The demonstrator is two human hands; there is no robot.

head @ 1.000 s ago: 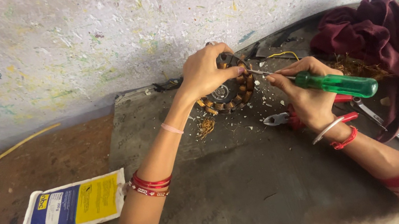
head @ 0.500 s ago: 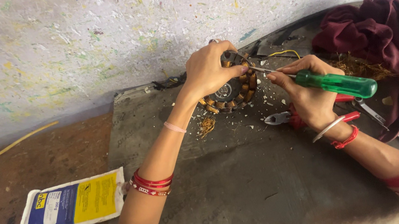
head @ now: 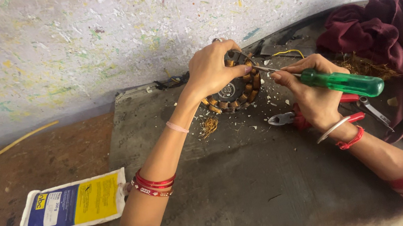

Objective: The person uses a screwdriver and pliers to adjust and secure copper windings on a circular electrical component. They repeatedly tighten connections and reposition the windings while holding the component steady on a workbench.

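Copper-wound ring: a round motor stator (head: pixel 233 88) with brownish coils lies on the grey mat (head: pixel 236 189), at about 12 o'clock from the mat's middle, close under the wall.
Left hand: the left hand (head: pixel 213 67) lies over the ring's upper left part, fingers curled down over its rim and holding it.
Right hand: the right hand (head: pixel 312 91) is closed around a green-handled screwdriver (head: pixel 341 83); the thin metal shaft points toward 10 o'clock and its tip meets the ring's right edge, just beside the left fingertips.
Pliers: red-handled pliers (head: pixel 295 119) lie on the mat at 6 o'clock from the right hand, partly hidden under it, nose pointing toward 9 o'clock.
Scraps: a small tuft of copper wire (head: pixel 209 126) and pale chips lie at 7 o'clock from the ring.
Cloth: a maroon cloth (head: pixel 391 40) is bunched at 3 o'clock.
Packet: a blue, yellow and white packet (head: pixel 72 202) lies flat on the brown floor at 9 o'clock, well apart from the hands.
Wall: paint-speckled white wall (head: pixel 90 33) behind.
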